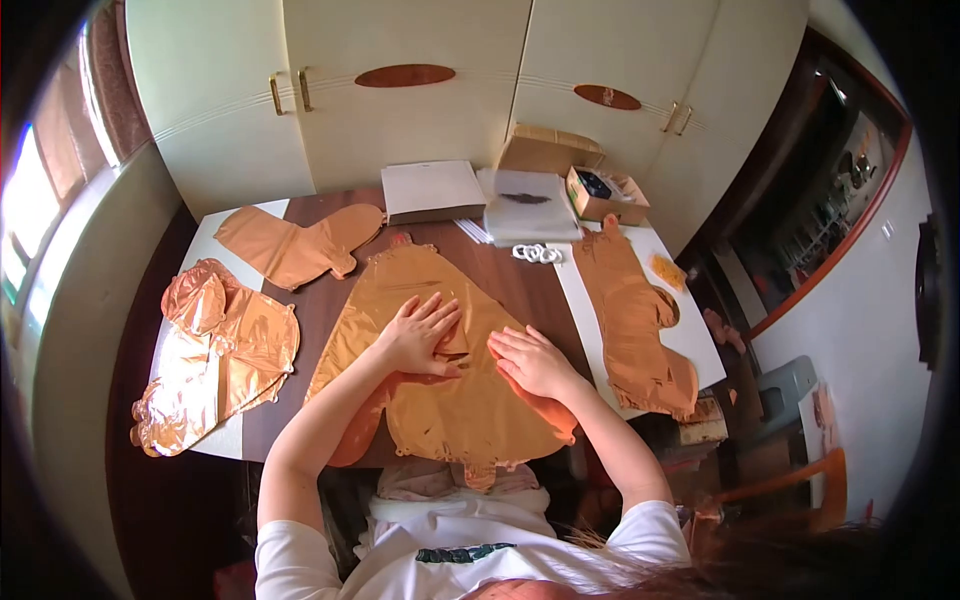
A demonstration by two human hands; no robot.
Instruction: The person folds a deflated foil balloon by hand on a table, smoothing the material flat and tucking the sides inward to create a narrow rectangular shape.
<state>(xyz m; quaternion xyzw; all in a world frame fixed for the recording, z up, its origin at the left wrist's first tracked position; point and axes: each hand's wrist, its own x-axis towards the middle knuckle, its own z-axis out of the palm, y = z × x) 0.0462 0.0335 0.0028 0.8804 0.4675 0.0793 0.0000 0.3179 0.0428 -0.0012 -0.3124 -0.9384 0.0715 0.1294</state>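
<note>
A flat, uninflated copper-gold foil balloon (450, 400) lies spread in front of me, wide at the near end and narrow at the far end. My left hand (422, 335) rests on its middle, fingers spread. To the right, my right hand (532, 360) lies flat on the same foil with its fingers stretched out. Neither hand grips anything. A small dark slit or fold shows between them. The balloon's near edge hangs over the table's front edge, close to my white shirt.
More foil balloons lie around: a crumpled one (225, 350) at left, one behind it (300, 245), and one at right (625, 320). At the back are a white box (432, 190), a clear plastic bag (530, 207), an open carton (607, 200) and white rings (537, 254).
</note>
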